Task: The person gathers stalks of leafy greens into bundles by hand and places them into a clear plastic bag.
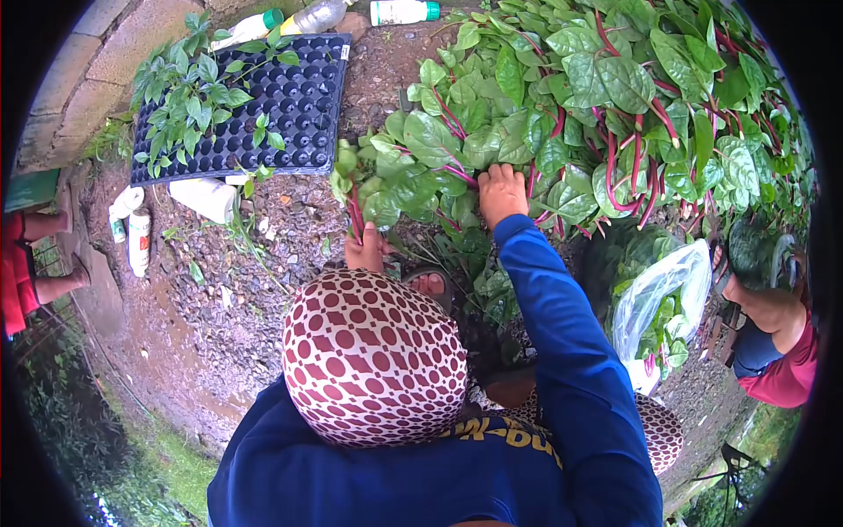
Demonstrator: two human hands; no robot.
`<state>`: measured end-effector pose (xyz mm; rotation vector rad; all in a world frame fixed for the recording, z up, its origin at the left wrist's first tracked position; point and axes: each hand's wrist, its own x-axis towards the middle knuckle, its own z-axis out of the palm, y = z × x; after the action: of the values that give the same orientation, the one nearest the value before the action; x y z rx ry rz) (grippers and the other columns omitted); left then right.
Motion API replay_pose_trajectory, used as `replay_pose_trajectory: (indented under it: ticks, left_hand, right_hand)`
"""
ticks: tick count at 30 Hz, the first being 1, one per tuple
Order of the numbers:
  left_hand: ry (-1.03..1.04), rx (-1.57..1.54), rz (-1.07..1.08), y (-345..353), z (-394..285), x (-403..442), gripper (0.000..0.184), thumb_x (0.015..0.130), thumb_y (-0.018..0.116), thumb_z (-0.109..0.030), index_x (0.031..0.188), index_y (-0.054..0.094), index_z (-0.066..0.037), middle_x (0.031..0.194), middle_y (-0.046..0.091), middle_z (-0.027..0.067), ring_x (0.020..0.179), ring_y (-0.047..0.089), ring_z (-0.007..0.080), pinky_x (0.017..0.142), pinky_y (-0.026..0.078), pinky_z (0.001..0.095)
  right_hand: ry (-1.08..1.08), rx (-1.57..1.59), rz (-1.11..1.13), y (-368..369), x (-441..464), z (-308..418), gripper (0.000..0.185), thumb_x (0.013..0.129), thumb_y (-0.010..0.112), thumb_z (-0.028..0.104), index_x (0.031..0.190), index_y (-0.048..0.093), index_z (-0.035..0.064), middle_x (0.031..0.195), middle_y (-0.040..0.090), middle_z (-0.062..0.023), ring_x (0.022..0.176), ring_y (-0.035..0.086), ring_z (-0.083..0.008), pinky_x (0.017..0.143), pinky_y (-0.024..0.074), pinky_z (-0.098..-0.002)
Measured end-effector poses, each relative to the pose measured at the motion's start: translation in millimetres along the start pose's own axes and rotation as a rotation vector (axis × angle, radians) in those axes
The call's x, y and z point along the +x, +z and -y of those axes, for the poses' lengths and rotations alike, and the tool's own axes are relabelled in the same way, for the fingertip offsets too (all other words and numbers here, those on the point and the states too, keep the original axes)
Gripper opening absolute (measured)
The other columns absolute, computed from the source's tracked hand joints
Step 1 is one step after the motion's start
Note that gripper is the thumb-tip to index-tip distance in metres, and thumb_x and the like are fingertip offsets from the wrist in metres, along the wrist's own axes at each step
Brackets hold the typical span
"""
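Note:
A big heap of Malabar spinach [606,79], with broad green leaves and red stems, covers the ground before me. My left hand [367,249] is closed around the lower red stems of a leafy bunch [355,211] at the heap's near left edge. Reaching into the front of the heap, my right hand [503,195] has its fingers curled around a red stem among the leaves. Leaves partly hide the fingertips of that hand. My patterned knee [373,360] covers part of the left wrist.
A black seedling tray [290,114] with a leafy plant [198,101] lies at upper left. White bottles [139,241] rest on the gravelly soil. A clear plastic bag [654,290] of leaves stands at right. Other people's legs [768,312] show at both sides.

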<state>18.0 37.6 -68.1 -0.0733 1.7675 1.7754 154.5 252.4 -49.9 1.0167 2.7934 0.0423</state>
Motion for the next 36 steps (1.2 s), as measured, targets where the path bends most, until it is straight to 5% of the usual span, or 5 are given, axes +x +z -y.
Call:
replay_pose_trajectory:
  ticks: [9,14,22,31,36]
  left_hand:
    - [-0.296,-0.465,0.325,23,10,-18,0.035,0.091,0.055,-0.017,0.117,0.046,0.004,0.096,0.065,0.0169,0.081,0.065,0.0249,0.069,0.053,0.0344]
    - [-0.297,-0.273,0.235,13,16,-3,0.018,0.089,0.059,-0.013,0.095,0.061,0.004,0.093,0.065,0.0152,0.078,0.064,0.0220,0.068,0.053,0.0327]
    - [-0.257,0.153,0.114,9,-10,-4,0.025,0.088,0.062,-0.018,0.095,0.058,0.005,0.085,0.067,0.0123,0.064,0.064,0.0157,0.046,0.048,0.0248]
    - [-0.326,-0.120,0.314,38,-19,-7,0.020,0.087,0.063,-0.016,0.100,0.057,-0.002,0.079,0.059,0.0038,0.065,0.057,0.0139,0.052,0.047,0.0274]
    - [-0.470,-0.276,0.179,41,-18,2,0.022,0.087,0.063,-0.018,0.103,0.057,-0.005,0.080,0.060,0.0044,0.069,0.061,0.0174,0.054,0.050,0.0315]
  right_hand:
    - [0.189,0.623,0.230,-56,-32,76,0.020,0.085,0.054,0.023,0.090,0.060,0.0048,0.083,0.063,-0.0168,0.067,0.062,-0.0353,0.061,0.0510,-0.0444]
    - [-0.103,0.978,0.002,-9,-69,126,0.023,0.088,0.049,0.026,0.091,0.061,0.0058,0.082,0.062,-0.0165,0.073,0.064,-0.0314,0.066,0.0513,-0.0416]
    - [0.096,0.297,0.072,17,-53,50,0.030,0.081,0.062,0.035,0.090,0.060,0.0065,0.088,0.063,-0.0148,0.074,0.065,-0.0292,0.066,0.0511,-0.0393]
    - [-0.120,0.764,0.094,-32,-55,86,0.025,0.081,0.062,0.032,0.088,0.065,0.0089,0.082,0.065,-0.0150,0.074,0.062,-0.0353,0.067,0.0494,-0.0448]
    - [0.457,0.549,0.058,-24,-14,25,0.026,0.080,0.065,0.031,0.084,0.060,0.0059,0.080,0.066,-0.0161,0.074,0.065,-0.0350,0.066,0.0525,-0.0431]
